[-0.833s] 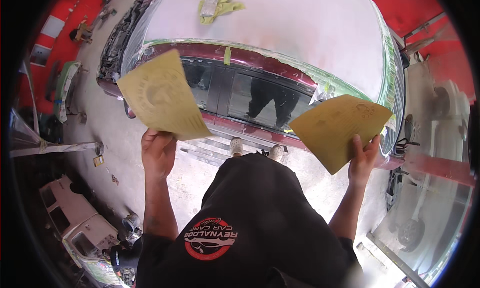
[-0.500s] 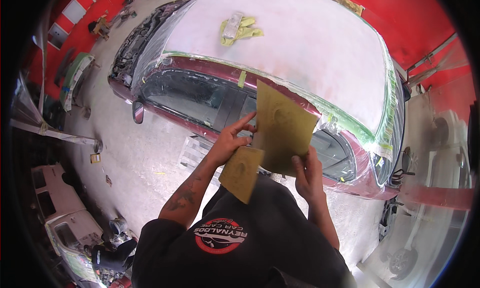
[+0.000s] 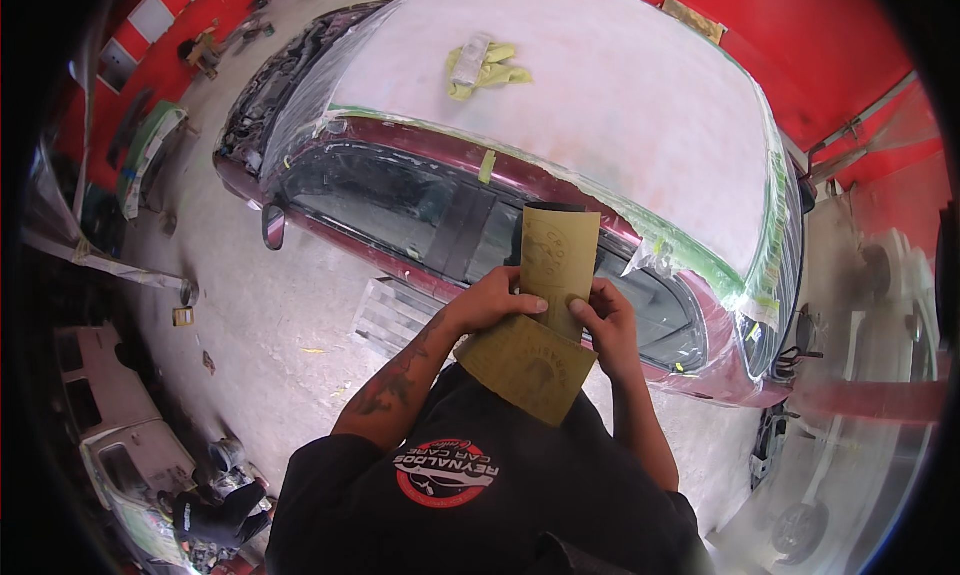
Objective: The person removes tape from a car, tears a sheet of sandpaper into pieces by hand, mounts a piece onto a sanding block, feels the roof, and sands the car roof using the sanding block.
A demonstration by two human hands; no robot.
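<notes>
I hold two yellowish abrasive paper sheets in front of my torso. The upper sheet stands up and is curved, with a dark edge showing at its top. My left hand is closed on its left side, thumb across the front. My right hand pinches its right side. The lower sheet hangs slanted just below my fingers; which fingers grip it I cannot tell. Beyond is a maroon car with a whitish sanded roof edged in green masking tape.
A yellow cloth under a pale block lies on the roof. A slatted step is beside the car. At lower left are a pinkish vehicle body and another person in dark clothing. Red walls surround the bay.
My hands went from wide apart, each with a sheet, to together at the middle. The upper sheet is now narrower and curved, and the lower one has turned more sideways.
</notes>
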